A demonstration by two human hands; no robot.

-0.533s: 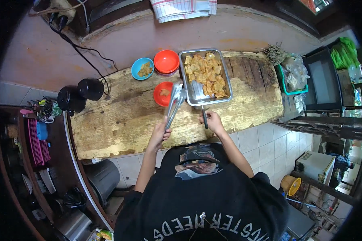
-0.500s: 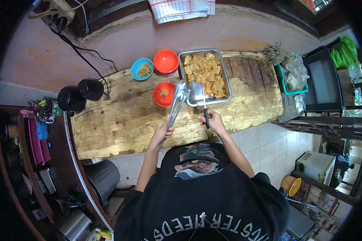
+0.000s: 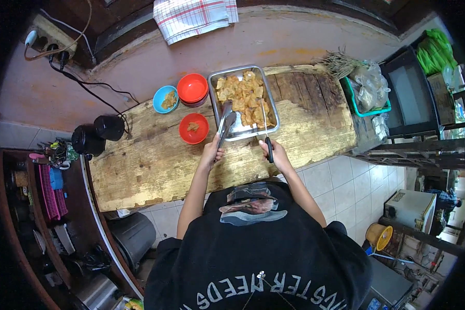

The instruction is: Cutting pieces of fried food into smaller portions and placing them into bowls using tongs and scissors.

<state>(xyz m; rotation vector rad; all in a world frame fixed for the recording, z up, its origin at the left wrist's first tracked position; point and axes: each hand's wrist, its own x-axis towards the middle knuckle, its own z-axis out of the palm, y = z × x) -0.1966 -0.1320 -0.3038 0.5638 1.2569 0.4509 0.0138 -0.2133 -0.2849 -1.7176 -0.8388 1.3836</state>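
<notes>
My left hand (image 3: 211,155) is closed round metal tongs (image 3: 223,129), whose tips hang over the near left corner of a steel tray (image 3: 273,98). Golden-brown fried pieces (image 3: 247,93) cover most of the tray. In my right hand (image 3: 280,157) is a knife (image 3: 269,149) with a black handle. Its thin blade reaches over the pieces at the tray's right side. Left of the tongs stands a red bowl (image 3: 201,135) with a little brown food in it. Whether the tongs' tips touch anything is hard to see.
Behind that bowl are stacked red bowls (image 3: 192,87) and a blue bowl (image 3: 157,105) of food pieces. Black containers (image 3: 90,140) stand at the wooden table's (image 3: 139,170) left end. A green basket (image 3: 380,111) with plastic bags is at the right. A checked cloth (image 3: 191,23) hangs behind.
The tongs have moved from beside the near red bowl to the tray's near left corner. The knife blade lies farther over the pieces. The whole view has turned slightly.
</notes>
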